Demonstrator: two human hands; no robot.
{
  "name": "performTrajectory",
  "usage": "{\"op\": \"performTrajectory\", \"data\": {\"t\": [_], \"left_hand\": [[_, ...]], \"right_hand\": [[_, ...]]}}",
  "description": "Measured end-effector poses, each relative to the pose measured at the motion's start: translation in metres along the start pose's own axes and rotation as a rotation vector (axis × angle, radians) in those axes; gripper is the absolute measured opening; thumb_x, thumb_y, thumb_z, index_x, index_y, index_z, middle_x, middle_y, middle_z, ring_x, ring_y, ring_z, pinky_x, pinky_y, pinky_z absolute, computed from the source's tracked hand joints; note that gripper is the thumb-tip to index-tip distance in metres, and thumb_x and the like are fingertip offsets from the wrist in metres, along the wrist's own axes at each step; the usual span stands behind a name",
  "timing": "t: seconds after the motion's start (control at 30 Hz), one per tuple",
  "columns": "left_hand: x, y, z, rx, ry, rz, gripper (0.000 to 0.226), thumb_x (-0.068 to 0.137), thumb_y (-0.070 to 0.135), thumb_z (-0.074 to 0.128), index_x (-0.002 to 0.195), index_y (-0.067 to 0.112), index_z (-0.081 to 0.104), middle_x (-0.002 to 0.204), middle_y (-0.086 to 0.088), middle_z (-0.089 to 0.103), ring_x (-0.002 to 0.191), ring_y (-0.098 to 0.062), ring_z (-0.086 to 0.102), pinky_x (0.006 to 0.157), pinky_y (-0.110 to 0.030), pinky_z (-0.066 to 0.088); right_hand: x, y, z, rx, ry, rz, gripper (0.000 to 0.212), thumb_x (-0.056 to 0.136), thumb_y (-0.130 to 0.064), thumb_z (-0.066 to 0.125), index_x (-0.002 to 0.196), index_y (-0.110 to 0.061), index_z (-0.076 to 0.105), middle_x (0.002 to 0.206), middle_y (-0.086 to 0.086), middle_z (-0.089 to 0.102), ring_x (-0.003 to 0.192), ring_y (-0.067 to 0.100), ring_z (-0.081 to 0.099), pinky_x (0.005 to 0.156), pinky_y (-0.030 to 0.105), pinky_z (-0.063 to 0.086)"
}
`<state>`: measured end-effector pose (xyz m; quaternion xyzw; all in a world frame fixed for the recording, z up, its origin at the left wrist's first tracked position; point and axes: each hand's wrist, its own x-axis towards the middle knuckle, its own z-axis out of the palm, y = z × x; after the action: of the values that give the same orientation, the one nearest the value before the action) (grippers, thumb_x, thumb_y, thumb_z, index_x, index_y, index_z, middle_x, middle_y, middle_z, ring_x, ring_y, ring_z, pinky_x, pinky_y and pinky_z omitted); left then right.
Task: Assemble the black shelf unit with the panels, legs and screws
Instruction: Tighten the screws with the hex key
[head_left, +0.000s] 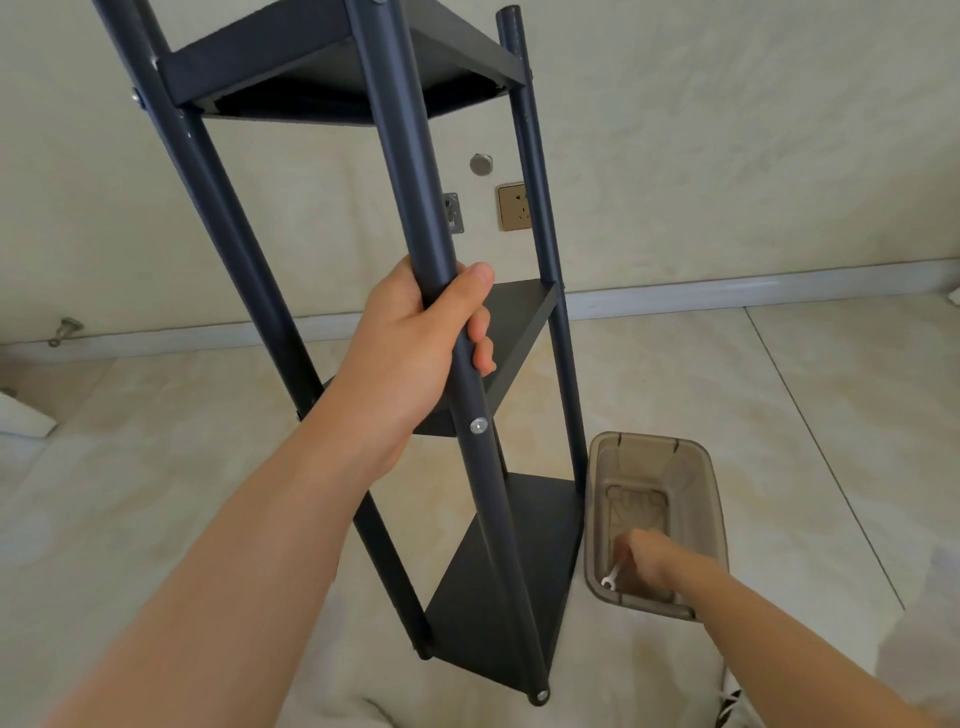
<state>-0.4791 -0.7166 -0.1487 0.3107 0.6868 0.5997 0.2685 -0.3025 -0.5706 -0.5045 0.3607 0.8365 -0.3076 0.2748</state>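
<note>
The black shelf unit (395, 156) stands upright on the floor, with three panels fixed between its dark round legs. My left hand (415, 338) grips the nearest leg, just above a silver screw (478, 426) at the middle panel (519, 322). The bottom panel (514, 571) lies near the floor, and another screw head (542, 695) shows at the foot of that leg. My right hand (647, 558) reaches down into a translucent brown bin (711, 499) and holds a small silver wrench (611, 577) over its inside.
A wall with a gold socket plate (513, 206) and a round metal cap (481, 164) rises behind the shelf. The pale tiled floor (779, 415) spreads to the right. A white object (23, 415) lies at the left edge.
</note>
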Motion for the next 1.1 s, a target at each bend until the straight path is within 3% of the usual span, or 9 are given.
{"op": "performTrajectory", "data": {"t": [0.13,0.3,0.4,0.57,0.67,0.73,0.87,0.93,1.1], "left_hand": [[0.007,0.000,0.004,0.019,0.010,0.017,0.012,0.101,0.026,0.055,0.094,0.018,0.049,0.061,0.004,0.052,0.058,-0.017,0.053,0.072,-0.035,0.057],[0.015,-0.001,0.006,0.032,0.015,0.041,0.013,0.101,0.024,0.055,0.091,0.018,0.050,0.059,0.004,0.052,0.055,-0.016,0.052,0.069,-0.035,0.056],[0.018,-0.002,0.007,0.025,0.023,0.051,0.012,0.101,0.022,0.055,0.091,0.017,0.050,0.059,0.004,0.051,0.054,-0.015,0.051,0.064,-0.029,0.056],[0.023,-0.002,0.008,0.020,0.043,0.063,0.013,0.101,0.022,0.055,0.089,0.020,0.052,0.058,0.005,0.049,0.053,-0.014,0.050,0.062,-0.028,0.054],[0.024,-0.002,0.008,0.026,0.049,0.069,0.013,0.101,0.022,0.055,0.088,0.021,0.052,0.057,0.006,0.049,0.054,-0.014,0.050,0.061,-0.027,0.053],[0.025,-0.002,0.008,0.021,0.046,0.067,0.013,0.101,0.022,0.055,0.088,0.021,0.052,0.057,0.006,0.049,0.054,-0.014,0.049,0.061,-0.027,0.053],[0.025,-0.002,0.009,0.006,0.037,0.055,0.014,0.101,0.022,0.055,0.087,0.020,0.051,0.057,0.005,0.049,0.053,-0.014,0.049,0.061,-0.028,0.052],[0.024,-0.002,0.009,0.015,0.025,0.060,0.015,0.101,0.022,0.055,0.087,0.020,0.051,0.057,0.005,0.049,0.053,-0.015,0.049,0.062,-0.027,0.052],[0.022,-0.003,0.009,0.055,0.018,0.083,0.016,0.102,0.023,0.054,0.087,0.020,0.050,0.057,0.006,0.049,0.052,-0.015,0.050,0.062,-0.027,0.053]], "right_hand": [[0.019,0.005,0.000,0.044,0.056,-0.017,0.016,0.095,-0.014,0.054,0.106,-0.024,0.060,0.110,0.000,0.064,0.095,0.015,0.061,0.089,0.030,0.051],[0.032,0.007,0.004,-0.060,0.042,-0.085,0.014,0.096,-0.014,0.048,0.098,-0.019,0.060,0.104,0.003,0.063,0.089,0.018,0.059,0.079,0.026,0.047],[0.039,0.010,0.008,-0.183,0.015,-0.116,0.012,0.094,-0.015,0.050,0.088,-0.026,0.050,0.102,-0.001,0.059,0.087,0.018,0.055,0.064,0.021,0.040],[0.044,0.007,0.005,-0.268,-0.006,-0.118,0.013,0.089,-0.012,0.056,0.086,-0.025,0.053,0.101,0.001,0.058,0.086,0.018,0.050,0.071,0.025,0.040],[0.047,0.006,0.005,-0.302,-0.013,-0.127,0.025,0.088,-0.011,0.058,0.071,-0.026,0.046,0.094,0.000,0.051,0.084,0.019,0.049,0.063,0.022,0.035],[0.046,0.006,0.005,-0.296,-0.002,-0.139,0.025,0.088,-0.010,0.057,0.072,-0.025,0.045,0.093,0.000,0.051,0.084,0.019,0.049,0.058,0.019,0.032],[0.046,0.010,0.012,-0.274,0.035,-0.198,0.006,0.092,-0.014,0.055,0.093,-0.020,0.056,0.100,0.001,0.057,0.088,0.018,0.055,0.075,0.023,0.044],[0.046,0.011,0.014,-0.231,0.055,-0.231,0.008,0.094,-0.018,0.052,0.100,-0.019,0.058,0.104,0.002,0.061,0.092,0.019,0.059,0.081,0.025,0.050],[0.045,0.011,0.010,-0.197,0.032,-0.239,0.012,0.092,-0.015,0.056,0.100,-0.019,0.062,0.105,0.001,0.061,0.093,0.018,0.059,0.083,0.025,0.051]]}}
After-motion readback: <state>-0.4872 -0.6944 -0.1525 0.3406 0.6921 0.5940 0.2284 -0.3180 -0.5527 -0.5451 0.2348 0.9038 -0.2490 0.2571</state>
